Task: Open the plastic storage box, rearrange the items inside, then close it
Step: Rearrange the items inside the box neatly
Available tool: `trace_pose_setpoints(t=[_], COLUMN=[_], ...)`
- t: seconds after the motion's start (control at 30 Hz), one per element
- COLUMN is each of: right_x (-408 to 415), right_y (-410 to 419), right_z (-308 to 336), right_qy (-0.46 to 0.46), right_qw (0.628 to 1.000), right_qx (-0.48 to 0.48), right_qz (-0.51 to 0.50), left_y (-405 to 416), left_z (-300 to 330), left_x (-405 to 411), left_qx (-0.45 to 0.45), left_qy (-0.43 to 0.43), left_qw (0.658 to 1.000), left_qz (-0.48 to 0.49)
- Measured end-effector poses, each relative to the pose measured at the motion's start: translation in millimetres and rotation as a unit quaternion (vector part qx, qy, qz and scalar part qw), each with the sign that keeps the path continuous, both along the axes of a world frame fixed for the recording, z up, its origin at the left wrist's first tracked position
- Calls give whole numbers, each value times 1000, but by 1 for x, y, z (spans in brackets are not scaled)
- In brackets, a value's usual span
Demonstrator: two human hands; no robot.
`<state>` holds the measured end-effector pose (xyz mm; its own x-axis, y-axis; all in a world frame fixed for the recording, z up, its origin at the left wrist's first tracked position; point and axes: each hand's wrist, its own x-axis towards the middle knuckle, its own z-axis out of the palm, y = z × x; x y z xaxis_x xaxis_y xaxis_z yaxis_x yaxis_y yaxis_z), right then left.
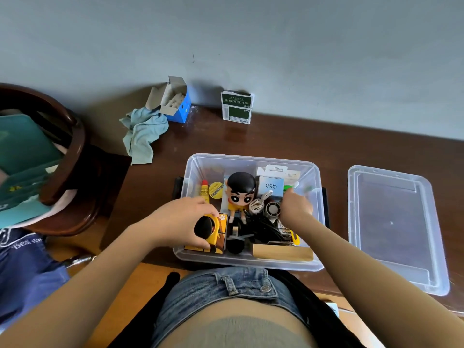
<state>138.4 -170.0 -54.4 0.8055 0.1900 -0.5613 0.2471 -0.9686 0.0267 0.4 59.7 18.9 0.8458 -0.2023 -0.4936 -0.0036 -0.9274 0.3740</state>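
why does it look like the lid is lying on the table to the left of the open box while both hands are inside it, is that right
Not quite. The head view shows the lid lying on the table to the right of the open box, not the left. Both hands, left hand and right hand, are inside it.

The storage box (251, 262) sits open on the surface (326, 141) at its near edge, its lid (396, 229) lying flat to the right, just apart. Inside, a figurine (239, 194) lies in the middle, a tube (205, 190) to its left, a wooden block (282, 252) against the near wall. Far left, a cloth (143, 134) lies beside a carton (175, 101); another carton (237, 108) stands against the wall, right of it.
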Motion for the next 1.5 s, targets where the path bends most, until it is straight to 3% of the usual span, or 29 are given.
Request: trace_pose_setpoints(t=[0.27, 0.37, 0.47, 0.63, 0.77, 0.83, 0.93, 1.03, 1.1, 1.17, 1.27, 1.37, 1.5], right_x=[6, 10, 6, 0, 5, 12, 11, -3, -10, -14, -13, -11, -8], right_y=[-2, -9, -8, 2, -2, -4, 4, 25, 37, 45, 49, 50, 46], right_z=[21, 31, 35, 31, 50, 70, 94, 104, 103, 98, 94, 91, 89], right_qy=[31, 16, 14, 31, 4, -31, 9, 182, 296, 347, 359, 346, 235], right_qw=[999, 997, 996, 990, 989, 992, 977, 905, 847, 798, 766, 758, 826], right_qx=[-16, -30, -47, -77, -81, -24, 188, 382, 440, 492, 530, 548, 507], right_qz=[22, 73, 80, 114, 124, 122, 100, 39, 16, -20, -55, -79, -66], left_y=[-9, -8, -5, -6, -10, -12, -19, -25, -26, -23, -21, -25, -36], left_z=[-16, -18, -16, -7, 1, 5, 7, 12, 16, 19, 23, 24, 21], left_x=[-6, -9, -9, 1, 7, 8, 13, 19, 22, 21, 19, 20, 21], left_qx=[60, 28, -62, -232, -368, -436, -529, -581, -615, -637, -652, -653, -558], left_qy=[-74, -79, -74, -5, 37, 68, 112, 137, 142, 145, 137, 118, 35], left_qw=[995, 996, 993, 939, 850, 791, 712, 664, 636, 614, 596, 582, 637], left_qz=[-38, -16, 67, 255, 376, 423, 449, 449, 444, 442, 448, 471, 531])
